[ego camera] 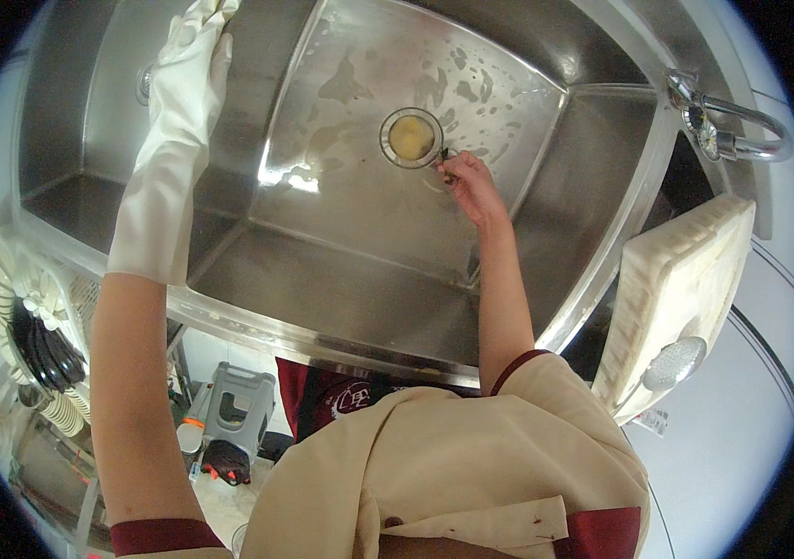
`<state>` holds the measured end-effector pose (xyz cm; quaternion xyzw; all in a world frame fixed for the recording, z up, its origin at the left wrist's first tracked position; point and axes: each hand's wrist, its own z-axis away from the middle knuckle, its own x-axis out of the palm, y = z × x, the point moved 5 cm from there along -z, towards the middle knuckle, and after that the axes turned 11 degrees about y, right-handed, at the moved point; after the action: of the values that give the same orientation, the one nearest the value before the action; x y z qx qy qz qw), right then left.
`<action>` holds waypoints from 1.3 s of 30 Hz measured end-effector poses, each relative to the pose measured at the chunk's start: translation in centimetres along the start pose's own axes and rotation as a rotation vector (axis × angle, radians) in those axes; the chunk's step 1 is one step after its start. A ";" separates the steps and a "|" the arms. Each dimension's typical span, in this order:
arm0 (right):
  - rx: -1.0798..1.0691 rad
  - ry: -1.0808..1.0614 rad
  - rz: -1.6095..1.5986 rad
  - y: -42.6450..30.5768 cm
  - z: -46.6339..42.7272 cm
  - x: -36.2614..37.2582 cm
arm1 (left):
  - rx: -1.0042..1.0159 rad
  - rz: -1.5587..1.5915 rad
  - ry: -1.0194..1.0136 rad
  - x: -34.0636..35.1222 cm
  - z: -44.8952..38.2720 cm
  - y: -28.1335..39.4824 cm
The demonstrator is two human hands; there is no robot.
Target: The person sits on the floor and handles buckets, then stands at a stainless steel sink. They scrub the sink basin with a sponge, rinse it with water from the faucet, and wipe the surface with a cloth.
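Observation:
My left hand (194,77) wears a long pale rubber glove and reaches over the divider of a two-bowl stainless steel sink (362,279). Its fingertips are cut off at the top edge, so whether they grip anything cannot be told. My bare right hand (470,183) is low in the right bowl, beside the round drain (411,138). Between its thumb and fingers is a small dark scrap, too small to name. Yellowish matter (411,137) lies inside the drain's ring. Water patches mark the bowl's floor around it.
A chrome faucet (753,133) stands at the sink's right rim. Right of the sink are a pale, thick slab (683,279) and a perforated metal skimmer (673,365). Stacked dishes (47,349) stand at the lower left. A grey plastic stool (240,405) is below the front rim.

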<state>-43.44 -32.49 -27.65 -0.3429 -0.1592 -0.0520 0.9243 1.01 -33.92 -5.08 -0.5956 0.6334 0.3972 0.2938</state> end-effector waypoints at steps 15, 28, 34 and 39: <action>0.103 0.023 -0.234 0.9 0.0 0.5 | -0.034 0.095 -0.008 -1.5 -0.8 2.3; 0.082 0.077 -0.024 1.3 0.3 2.0 | 0.033 0.080 0.035 -1.6 -0.6 2.0; 0.112 0.176 0.010 1.4 0.1 1.0 | 0.029 0.138 0.038 -1.8 -0.8 2.4; 0.065 0.343 0.232 0.6 0.3 -0.1 | 0.041 0.064 0.026 -1.6 -0.5 1.8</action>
<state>-43.53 -31.83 -27.87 -0.3149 0.0397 0.0025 0.9483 -0.54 -33.54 -3.23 -0.5740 0.6641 0.3853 0.2848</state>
